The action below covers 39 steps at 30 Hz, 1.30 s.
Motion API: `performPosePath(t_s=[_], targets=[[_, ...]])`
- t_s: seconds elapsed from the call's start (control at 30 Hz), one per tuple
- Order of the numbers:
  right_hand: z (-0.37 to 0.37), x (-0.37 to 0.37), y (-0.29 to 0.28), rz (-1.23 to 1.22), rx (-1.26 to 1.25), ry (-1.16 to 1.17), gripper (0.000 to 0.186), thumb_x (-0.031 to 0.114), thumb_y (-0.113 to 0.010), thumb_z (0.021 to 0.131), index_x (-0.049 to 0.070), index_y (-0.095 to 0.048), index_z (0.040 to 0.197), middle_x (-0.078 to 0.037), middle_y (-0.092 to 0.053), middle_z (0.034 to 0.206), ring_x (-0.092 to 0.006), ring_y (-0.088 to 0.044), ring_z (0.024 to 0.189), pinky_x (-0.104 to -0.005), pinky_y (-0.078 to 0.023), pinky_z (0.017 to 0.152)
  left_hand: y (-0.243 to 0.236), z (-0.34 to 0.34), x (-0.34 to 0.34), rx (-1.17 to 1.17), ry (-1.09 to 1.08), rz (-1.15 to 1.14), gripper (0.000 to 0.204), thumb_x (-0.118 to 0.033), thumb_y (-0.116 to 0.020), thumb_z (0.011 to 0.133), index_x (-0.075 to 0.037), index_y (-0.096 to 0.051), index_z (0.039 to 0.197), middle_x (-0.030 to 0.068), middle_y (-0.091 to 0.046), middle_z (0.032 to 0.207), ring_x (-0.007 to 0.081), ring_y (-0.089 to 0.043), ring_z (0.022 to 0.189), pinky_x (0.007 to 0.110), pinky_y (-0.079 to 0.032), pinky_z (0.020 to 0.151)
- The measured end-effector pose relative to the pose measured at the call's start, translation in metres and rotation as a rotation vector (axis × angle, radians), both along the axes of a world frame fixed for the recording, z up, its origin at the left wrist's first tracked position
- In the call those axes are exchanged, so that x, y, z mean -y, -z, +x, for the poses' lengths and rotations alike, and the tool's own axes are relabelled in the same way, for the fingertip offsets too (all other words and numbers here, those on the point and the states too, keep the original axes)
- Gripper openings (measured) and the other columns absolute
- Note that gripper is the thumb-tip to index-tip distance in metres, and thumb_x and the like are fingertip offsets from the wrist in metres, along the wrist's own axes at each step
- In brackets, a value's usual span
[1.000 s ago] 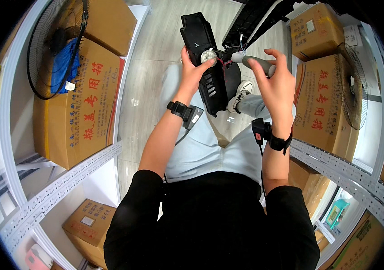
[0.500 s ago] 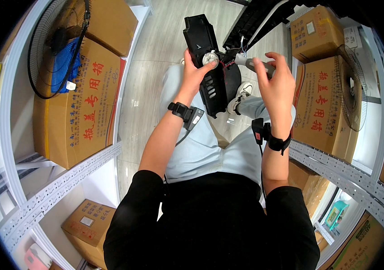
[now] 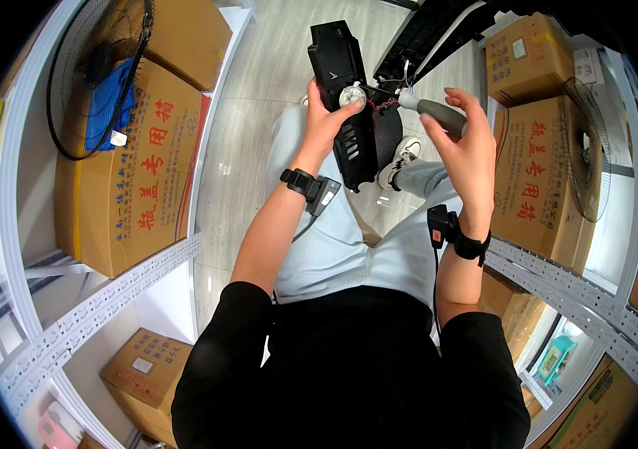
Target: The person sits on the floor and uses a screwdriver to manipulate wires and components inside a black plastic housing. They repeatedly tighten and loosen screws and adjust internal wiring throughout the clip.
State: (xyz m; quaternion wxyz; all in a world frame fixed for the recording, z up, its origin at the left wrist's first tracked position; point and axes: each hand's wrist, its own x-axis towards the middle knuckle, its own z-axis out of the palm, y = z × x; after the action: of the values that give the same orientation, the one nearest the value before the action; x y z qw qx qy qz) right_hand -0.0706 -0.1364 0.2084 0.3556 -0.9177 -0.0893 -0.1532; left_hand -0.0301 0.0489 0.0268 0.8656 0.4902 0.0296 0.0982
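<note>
My left hand (image 3: 322, 129) grips a long black plastic housing (image 3: 336, 61) above my left knee, its thumb beside a clear round part (image 3: 352, 98). Slots run along the housing's lower half. In my right hand (image 3: 471, 150) is a grey-handled screwdriver (image 3: 441, 114) with a pale collar. Its dark shaft points left toward the housing, near the round part; whether the tip touches a screw is too small to tell. Thin red and dark wires (image 3: 388, 105) hang beside the housing. A larger black frame (image 3: 425, 39) rises beyond them, with white and blue wires at its lower end.
Metal shelving (image 3: 121, 288) with cardboard boxes (image 3: 136, 172) stands on my left, and another rack (image 3: 566, 288) with boxes (image 3: 532, 161) on my right. Wire fan grilles (image 3: 98, 75) lean on both sides. My shoe (image 3: 403, 159) rests on the pale floor (image 3: 248, 161).
My right hand has moved slightly right with the screwdriver, and more of its handle shows. The housing in my left hand has shifted a little to the right.
</note>
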Motion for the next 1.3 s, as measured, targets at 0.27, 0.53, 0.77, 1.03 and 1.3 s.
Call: performPosePath(t_s=[0.27, 0.53, 0.77, 1.03, 1.3], targets=[[0.0, -0.01, -0.013, -0.237, -0.177, 0.167, 0.034, 0.018, -0.076, 0.086, 0.003, -0.061, 0.113, -0.015, -0.068, 0.101, -0.0316, -0.07, 0.081, -0.04, -0.055, 0.066, -0.001, -0.001, -0.001, 0.006, -0.006, -0.012, 0.08, 0.003, -0.079, 0.076, -0.007, -0.033, 0.141, 0.0094, -0.054, 0.13, 0.0197, -0.055, 0.118, 0.036, -0.048, 0.1], [0.001, 0.0, 0.004, -0.088, 0.143, -0.083, 0.039, 0.035, -0.071, 0.091, 0.003, -0.06, 0.111, -0.018, -0.07, 0.088, -0.0341, -0.069, 0.079, -0.0409, -0.054, 0.067, 0.001, 0.0, 0.001, 0.008, -0.007, -0.006, 0.08, 0.002, -0.079, 0.076, -0.007, -0.033, 0.141, 0.0092, -0.054, 0.13, 0.0197, -0.056, 0.117, 0.035, -0.048, 0.1], [0.005, -0.002, -0.007, -0.055, -0.25, 0.192, 0.033, 0.018, -0.075, 0.086, 0.002, -0.06, 0.111, -0.018, -0.068, 0.098, -0.0326, -0.069, 0.091, -0.0373, -0.055, 0.068, 0.002, -0.001, 0.0, 0.001, 0.016, -0.016, 0.08, 0.003, -0.08, 0.076, -0.006, -0.033, 0.141, 0.0096, -0.052, 0.131, 0.0201, -0.054, 0.12, 0.036, -0.047, 0.101], [0.005, -0.003, -0.009, -0.074, -0.128, 0.105, 0.034, 0.026, -0.074, 0.089, 0.005, -0.062, 0.114, -0.014, -0.068, 0.09, -0.0261, -0.067, 0.074, -0.0353, -0.054, 0.065, 0.003, 0.0, -0.001, -0.007, 0.014, -0.009, 0.082, 0.002, -0.08, 0.076, -0.007, -0.033, 0.142, 0.0097, -0.052, 0.132, 0.0202, -0.053, 0.121, 0.036, -0.046, 0.103], [0.0, 0.003, 0.005, 0.073, 0.077, -0.048, 0.029, 0.024, -0.076, 0.088, 0.007, -0.065, 0.109, -0.015, -0.066, 0.084, -0.0238, -0.066, 0.069, -0.0335, -0.05, 0.059, 0.002, 0.001, 0.001, -0.004, 0.011, -0.015, 0.083, 0.001, -0.081, 0.076, -0.006, -0.032, 0.142, 0.0097, -0.051, 0.134, 0.0206, -0.053, 0.121, 0.036, -0.045, 0.103]])
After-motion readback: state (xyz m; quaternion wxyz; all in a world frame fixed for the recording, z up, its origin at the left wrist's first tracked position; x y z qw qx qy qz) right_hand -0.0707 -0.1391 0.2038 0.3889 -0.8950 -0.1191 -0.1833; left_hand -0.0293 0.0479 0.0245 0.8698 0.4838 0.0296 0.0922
